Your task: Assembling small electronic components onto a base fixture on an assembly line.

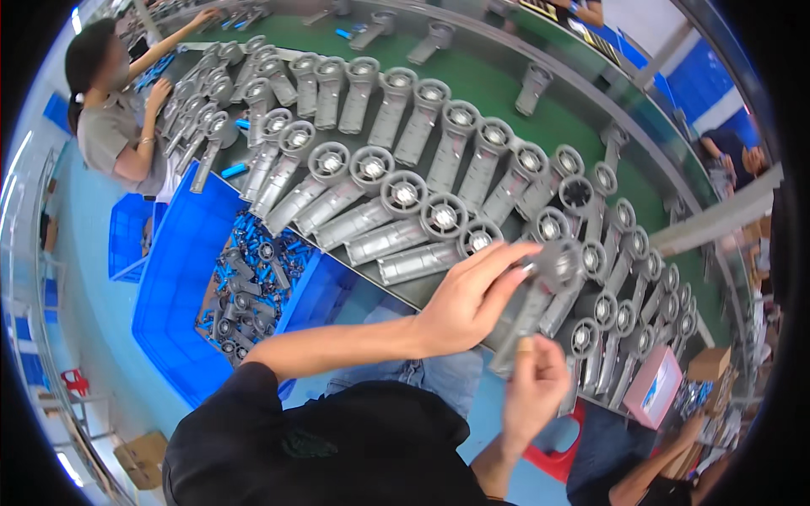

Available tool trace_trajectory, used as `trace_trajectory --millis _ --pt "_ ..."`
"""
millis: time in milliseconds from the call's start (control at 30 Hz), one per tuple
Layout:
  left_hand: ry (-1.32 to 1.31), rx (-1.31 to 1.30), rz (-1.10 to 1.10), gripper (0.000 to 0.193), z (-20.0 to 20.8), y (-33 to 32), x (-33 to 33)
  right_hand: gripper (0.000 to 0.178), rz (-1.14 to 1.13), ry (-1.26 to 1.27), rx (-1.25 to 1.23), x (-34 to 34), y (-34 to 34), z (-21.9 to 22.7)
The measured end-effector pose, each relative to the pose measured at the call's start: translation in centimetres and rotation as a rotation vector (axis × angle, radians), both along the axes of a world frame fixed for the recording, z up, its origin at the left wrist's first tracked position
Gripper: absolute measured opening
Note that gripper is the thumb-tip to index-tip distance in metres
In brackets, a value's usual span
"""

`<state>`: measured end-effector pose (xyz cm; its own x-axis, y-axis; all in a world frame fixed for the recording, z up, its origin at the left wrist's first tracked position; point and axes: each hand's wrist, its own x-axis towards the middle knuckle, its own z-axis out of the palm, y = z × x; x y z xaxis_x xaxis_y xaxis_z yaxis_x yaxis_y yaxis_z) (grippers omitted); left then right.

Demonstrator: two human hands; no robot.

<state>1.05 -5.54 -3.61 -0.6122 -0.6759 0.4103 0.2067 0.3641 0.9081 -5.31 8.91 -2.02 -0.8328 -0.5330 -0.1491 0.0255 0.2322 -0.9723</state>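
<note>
A grey handheld fan body (558,268) with a round ring head and a long handle is held up in front of me, slightly blurred. My left hand (466,297) reaches across to its head, thumb and fingers pinched around a small bright part at the ring's edge that is too small to name. Closed around the lower end of the handle is my right hand (537,384), with the thumb on top. Close behind my hands, many similar grey fan bodies (443,217) lie in rows on the bench, ring heads pointing away.
A green conveyor belt (481,76) with scattered fan bodies runs behind the rows. At left, a blue bin (173,312) holds fan parts and blue cylinders. A pink box (654,386) stands right. One co-worker (118,110) works at far left, another (666,464) at lower right.
</note>
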Motion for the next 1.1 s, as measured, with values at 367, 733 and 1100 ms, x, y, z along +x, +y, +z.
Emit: trace_trajectory --millis 367,733,1100 --pt "-0.208 -0.379 0.385 0.024 1.7 -31.9 -11.4 0.032 0.483 0.878 0.202 -17.6 -33.3 0.1" --pt "-1.144 -0.714 1.042 0.032 -1.4 -58.4 2.3 0.040 0.485 1.036 0.493 -17.0 -42.6 -4.1" --pt "-1.486 -0.585 0.879 0.054 -6.8 -66.5 13.2 0.029 0.453 1.145 0.560 -21.4 -30.9 2.9"
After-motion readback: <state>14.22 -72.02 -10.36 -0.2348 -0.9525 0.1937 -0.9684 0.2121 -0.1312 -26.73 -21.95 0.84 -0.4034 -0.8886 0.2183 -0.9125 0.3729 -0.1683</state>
